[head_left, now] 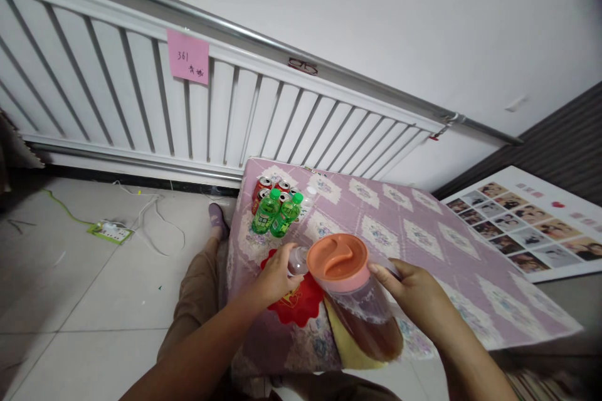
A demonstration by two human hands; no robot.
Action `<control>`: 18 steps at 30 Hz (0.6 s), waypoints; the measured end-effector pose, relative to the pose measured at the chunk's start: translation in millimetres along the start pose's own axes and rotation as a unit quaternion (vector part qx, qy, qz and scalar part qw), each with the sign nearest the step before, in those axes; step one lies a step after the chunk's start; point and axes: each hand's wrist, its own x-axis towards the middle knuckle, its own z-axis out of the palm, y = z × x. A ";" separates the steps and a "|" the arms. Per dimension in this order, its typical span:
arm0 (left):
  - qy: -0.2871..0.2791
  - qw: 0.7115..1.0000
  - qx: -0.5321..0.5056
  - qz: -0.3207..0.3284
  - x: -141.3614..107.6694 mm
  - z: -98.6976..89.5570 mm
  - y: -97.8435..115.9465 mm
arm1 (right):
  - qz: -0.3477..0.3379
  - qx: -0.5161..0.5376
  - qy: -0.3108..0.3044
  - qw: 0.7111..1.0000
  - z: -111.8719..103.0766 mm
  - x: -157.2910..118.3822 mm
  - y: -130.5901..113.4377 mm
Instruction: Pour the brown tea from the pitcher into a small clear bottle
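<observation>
My right hand (416, 291) is closed round the handle of a transparent pitcher (364, 319), which has an orange lid (338, 257) and brown liquid in its lower part. The pitcher is tilted in view, its lid beside a small transparent cup (298, 261). My left hand (275, 279) grips that cup with thumb and fingers. No stream of liquid can be made out between the two. Below the cup lies a red scalloped mat (301, 307) with a gold pattern. A yellow cloth (345, 335) is partly hidden beneath the pitcher.
Two green bottles (276, 218) stand beside several drink cans (263, 185) and a transparent bottle (309, 196). They are on a purple patterned cover (367, 225). Behind runs a white radiator (282, 119) with a pink note (188, 56). A power strip (111, 232) lies on the floor; a photo board (522, 213) leans right.
</observation>
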 end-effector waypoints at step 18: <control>-0.007 1.000 -0.004 -0.013 -1.3 -0.9 5.0 | -0.006 0.003 -0.006 1.000 -0.7 0.2 0.6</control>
